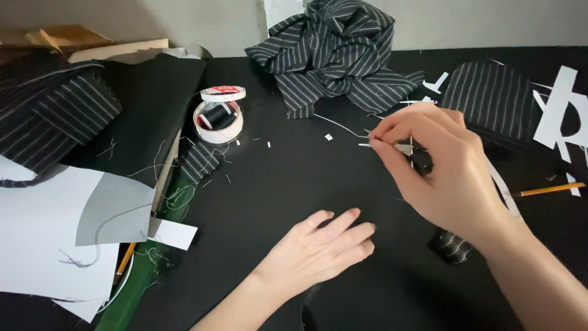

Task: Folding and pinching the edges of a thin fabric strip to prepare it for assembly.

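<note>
My right hand [441, 165] hovers over black fabric [288, 184] spread on the table, its fingers pinched on small metal thread snips [392, 147] whose tips point left. A thin pale thread [340, 125] runs from near the snips toward the striped heap. My left hand [324, 245] lies flat on the black fabric below, fingers together and pointing right, holding nothing.
A heap of black pinstriped cloth [337, 55] lies at the back. A round white tin [218, 122] with black thread spools stands at left, its lid [223, 93] behind it. White paper patterns [55, 239] at left, paper scraps [560, 110] and a yellow pencil [548, 190] at right.
</note>
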